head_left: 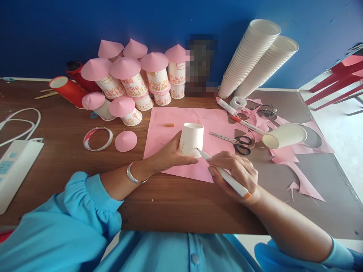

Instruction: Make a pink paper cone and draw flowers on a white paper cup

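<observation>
One left hand [171, 153], angled inward, was clamped on the white cup [192, 139] to its right: narrow end up, axis near-vertical. The right hand [238, 170] gripped the marker [233, 183], its long axis pointing forward-left to the cup.

The near tabletop [172, 211] between the forearms [292, 224] leaves passage; the held cup [192, 136] bars the middle, roofed cups [133, 84] far left, cup stacks [246, 54] far right.

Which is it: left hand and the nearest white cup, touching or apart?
Touching: the head view shows the left hand clasping the cup from the side.
</observation>
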`<state>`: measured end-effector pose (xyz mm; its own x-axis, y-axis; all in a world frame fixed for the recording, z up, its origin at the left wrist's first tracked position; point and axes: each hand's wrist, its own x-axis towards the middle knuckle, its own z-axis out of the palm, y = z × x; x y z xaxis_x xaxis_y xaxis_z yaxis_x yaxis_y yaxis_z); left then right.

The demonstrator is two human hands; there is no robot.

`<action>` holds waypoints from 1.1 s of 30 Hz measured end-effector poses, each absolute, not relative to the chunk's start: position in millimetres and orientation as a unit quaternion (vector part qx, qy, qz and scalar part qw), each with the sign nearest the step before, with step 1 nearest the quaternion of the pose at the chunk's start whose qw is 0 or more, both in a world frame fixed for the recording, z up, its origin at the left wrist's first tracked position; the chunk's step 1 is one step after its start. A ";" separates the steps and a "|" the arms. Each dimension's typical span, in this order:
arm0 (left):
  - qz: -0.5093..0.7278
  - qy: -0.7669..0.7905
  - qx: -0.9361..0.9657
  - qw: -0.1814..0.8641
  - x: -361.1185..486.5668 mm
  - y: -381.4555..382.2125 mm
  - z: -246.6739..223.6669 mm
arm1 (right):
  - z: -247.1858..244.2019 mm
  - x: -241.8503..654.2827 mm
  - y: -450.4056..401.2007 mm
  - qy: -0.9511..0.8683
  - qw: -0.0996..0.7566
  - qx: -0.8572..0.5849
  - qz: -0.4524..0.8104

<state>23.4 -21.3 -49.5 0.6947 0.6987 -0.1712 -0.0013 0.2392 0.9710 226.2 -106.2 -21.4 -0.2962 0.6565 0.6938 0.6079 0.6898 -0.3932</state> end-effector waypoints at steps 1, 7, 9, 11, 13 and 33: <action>0.240 0.306 0.568 0.725 23.1 -21.1 -50.1 | -21.2 226.4 -106.4 -0.805 0.443 -0.393 0.028; 0.253 0.286 0.582 0.718 22.2 -19.6 -53.6 | -20.7 225.7 -107.1 -0.806 0.443 -0.390 0.043; 0.257 0.281 0.584 0.717 22.2 -19.1 -54.8 | -20.3 225.5 -107.5 -0.803 0.442 -0.395 0.054; 0.259 0.278 0.584 0.717 22.3 -18.5 -55.8 | -19.7 225.5 -108.0 -0.800 0.442 -0.401 0.066; 0.258 0.276 0.583 0.719 22.4 -18.1 -56.3 | -18.8 225.8 -108.3 -0.797 0.439 -0.408 0.073; 0.280 0.239 0.496 0.787 20.7 -16.5 -59.6 | -18.4 231.0 -106.9 -0.763 0.491 -0.421 0.026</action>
<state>20.7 -16.5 -59.6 0.7288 0.6776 -0.0982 -0.2041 0.3519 0.9135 231.0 -106.9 -18.4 -0.1645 0.6672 0.7265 0.6156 0.6449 -0.4529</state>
